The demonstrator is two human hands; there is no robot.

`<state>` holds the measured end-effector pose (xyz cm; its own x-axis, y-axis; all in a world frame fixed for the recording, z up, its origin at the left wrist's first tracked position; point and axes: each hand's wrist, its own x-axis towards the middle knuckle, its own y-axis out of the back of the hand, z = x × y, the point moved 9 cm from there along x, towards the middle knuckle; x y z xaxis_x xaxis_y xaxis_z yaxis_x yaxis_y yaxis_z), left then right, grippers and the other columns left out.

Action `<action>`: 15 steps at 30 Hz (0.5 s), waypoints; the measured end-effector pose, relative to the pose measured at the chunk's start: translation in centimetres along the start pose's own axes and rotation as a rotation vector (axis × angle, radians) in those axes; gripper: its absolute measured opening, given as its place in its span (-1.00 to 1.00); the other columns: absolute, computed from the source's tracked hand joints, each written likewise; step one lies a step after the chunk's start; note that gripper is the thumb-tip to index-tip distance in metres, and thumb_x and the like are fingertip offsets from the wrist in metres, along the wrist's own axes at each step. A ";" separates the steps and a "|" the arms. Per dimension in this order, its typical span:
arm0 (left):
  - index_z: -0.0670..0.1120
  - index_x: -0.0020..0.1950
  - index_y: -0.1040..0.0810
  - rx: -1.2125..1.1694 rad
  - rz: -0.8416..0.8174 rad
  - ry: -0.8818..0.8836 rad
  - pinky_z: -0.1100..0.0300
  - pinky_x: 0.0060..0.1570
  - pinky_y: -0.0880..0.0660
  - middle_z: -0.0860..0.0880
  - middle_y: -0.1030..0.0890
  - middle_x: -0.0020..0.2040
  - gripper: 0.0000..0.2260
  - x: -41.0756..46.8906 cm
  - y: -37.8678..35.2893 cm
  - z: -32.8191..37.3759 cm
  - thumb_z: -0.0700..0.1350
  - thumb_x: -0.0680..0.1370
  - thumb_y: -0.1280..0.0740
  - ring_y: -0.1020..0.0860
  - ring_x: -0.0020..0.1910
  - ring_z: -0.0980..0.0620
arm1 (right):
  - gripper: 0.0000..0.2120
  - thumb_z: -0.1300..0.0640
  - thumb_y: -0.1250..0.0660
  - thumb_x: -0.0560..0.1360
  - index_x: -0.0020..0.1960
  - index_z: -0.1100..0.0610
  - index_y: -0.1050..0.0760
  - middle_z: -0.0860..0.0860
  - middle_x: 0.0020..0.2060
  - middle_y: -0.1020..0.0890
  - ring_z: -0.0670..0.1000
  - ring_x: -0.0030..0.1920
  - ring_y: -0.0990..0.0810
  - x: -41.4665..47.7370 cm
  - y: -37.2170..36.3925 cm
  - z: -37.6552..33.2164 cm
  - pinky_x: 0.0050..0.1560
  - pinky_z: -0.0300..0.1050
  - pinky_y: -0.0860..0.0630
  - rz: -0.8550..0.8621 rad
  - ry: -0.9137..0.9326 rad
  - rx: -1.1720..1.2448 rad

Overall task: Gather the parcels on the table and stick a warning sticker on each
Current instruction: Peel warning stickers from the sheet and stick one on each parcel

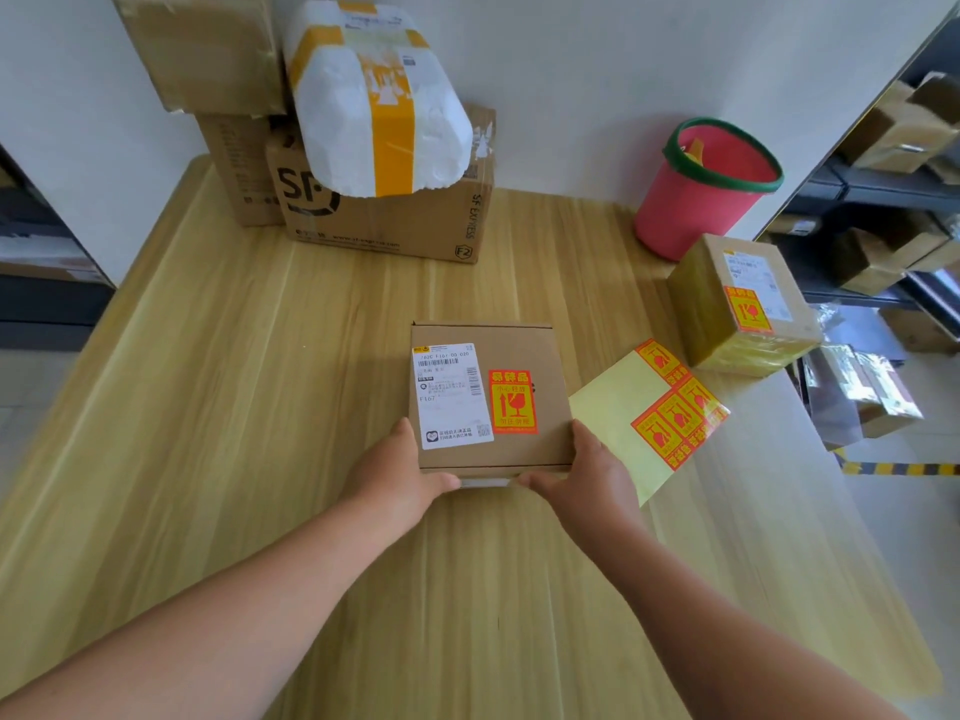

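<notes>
Far left at the back of the wooden table [260,356]: a stack of cardboard. Top box [197,49] is tilted and sits on a narrow carton [234,163] against the wall. Just beside it is a larger SF carton [384,220], touching it, printed side toward the camera. A white bagged parcel [337,106] banded with yellow tape lies on the SF carton, overhanging its front edge. Centre, nearer the camera: a flat brown parcel [524,345], top face up. White shipping label [452,394] is on its left half, and an orange warning sticker [512,402] is stuck flat just right of the label. Left hand [400,475] grips the parcel's near-left corner, fingers up along the left side, thumb curled across the near edge. Right hand [587,470] grips the near-right corner the same way, thumb on the near edge and pointing toward the other thumb. Cannot tell whether the parcel rests on the wood or is just off it. Right of it, partly under the right hand, a yellow sticker sheet [618,407] lies flat, with several orange stickers at its far and right edges. Behind, near the wall, stands a red bucket [696,210] with a green rim, upright. Right edge of the table: a small taped parcel [696,309], with an orange sticker [748,310] on its top face beside a white label. Beyond the table, dark shelves [883,189] hold more cartons, blurred.
</notes>
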<state>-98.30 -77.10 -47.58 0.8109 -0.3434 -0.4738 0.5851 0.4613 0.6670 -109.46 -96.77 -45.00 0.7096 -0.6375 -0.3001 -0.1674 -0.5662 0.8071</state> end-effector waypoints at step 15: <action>0.05 0.20 -0.39 -0.007 0.027 -0.194 0.09 -0.01 -0.52 0.10 -0.59 0.11 -0.55 9.7 1.5 18.1 0.06 0.39 -0.46 -0.56 0.01 0.03 | -0.60 0.02 -0.51 0.35 0.08 0.00 -0.40 -0.10 -0.11 -0.57 0.01 -0.09 -0.56 12.1 12.9 0.9 -0.14 -0.07 -0.51 0.138 -0.025 0.165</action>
<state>-89.70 -94.54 -40.77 0.8095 -0.4815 -0.3358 0.5638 0.4781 0.6735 -103.60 -112.26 -38.69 0.6554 -0.7264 -0.2068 -0.3728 -0.5492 0.7480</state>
